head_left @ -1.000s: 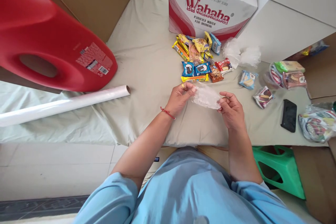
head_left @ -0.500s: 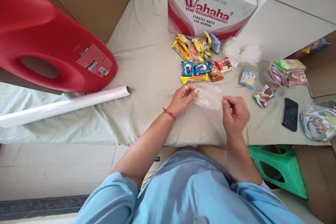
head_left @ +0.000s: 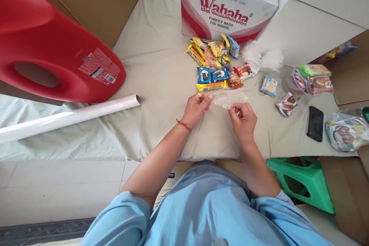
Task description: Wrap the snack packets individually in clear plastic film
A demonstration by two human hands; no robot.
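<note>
Between my hands a thin clear plastic bag [head_left: 229,98] is held above the cloth-covered table. My left hand [head_left: 196,108], with a red string at the wrist, pinches the bag's left end. The fingers of my right hand [head_left: 243,120] are closed on its lower right edge. Just beyond my left hand lie small wrapped snacks: two blue packets [head_left: 211,75], a yellow bar [head_left: 211,86], a brown packet [head_left: 235,79] and a red one [head_left: 244,71]. Behind them is a heap of mostly yellow snack packets [head_left: 216,49].
Two crumpled clear bags [head_left: 271,60] lie by the Wahaba carton [head_left: 227,11]. Rightward are a light-blue packet [head_left: 270,85], a brown-white packet [head_left: 287,104], a bagged snack group [head_left: 318,79], a black phone [head_left: 315,123] and a filled bag [head_left: 347,132]. A red jug [head_left: 72,54] and white roll [head_left: 69,117] lie left.
My right hand has moved left and slightly inward, from beside the bag's right end to gripping its lower edge. The bag is now flatter. My left hand keeps its pinch.
</note>
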